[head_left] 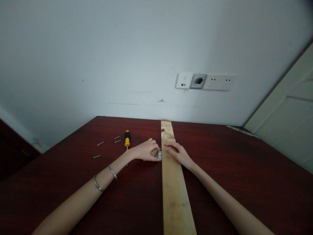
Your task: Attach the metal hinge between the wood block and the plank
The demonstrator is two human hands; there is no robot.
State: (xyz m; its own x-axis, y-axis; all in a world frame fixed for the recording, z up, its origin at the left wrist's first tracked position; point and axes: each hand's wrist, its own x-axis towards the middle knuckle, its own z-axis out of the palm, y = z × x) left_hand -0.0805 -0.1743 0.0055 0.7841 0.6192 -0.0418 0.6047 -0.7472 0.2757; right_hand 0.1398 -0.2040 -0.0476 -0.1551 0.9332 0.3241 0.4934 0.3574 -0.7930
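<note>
Apparently for steadiness, the board (174, 189), laid out from the far edge of the bench (232, 160), is touched from above by the loosely open right hand (180, 154), while a small metal hinge (159, 155) is pinched in the left hand (147, 151) at the board's left side.

Left arm (78, 199) and right arm (221, 197) stretch forward, angling inward.
The left hand (146, 150) curls, fingers bent in a pinch; the right hand (181, 156) lies palm down, fingers lightly extended.
</note>
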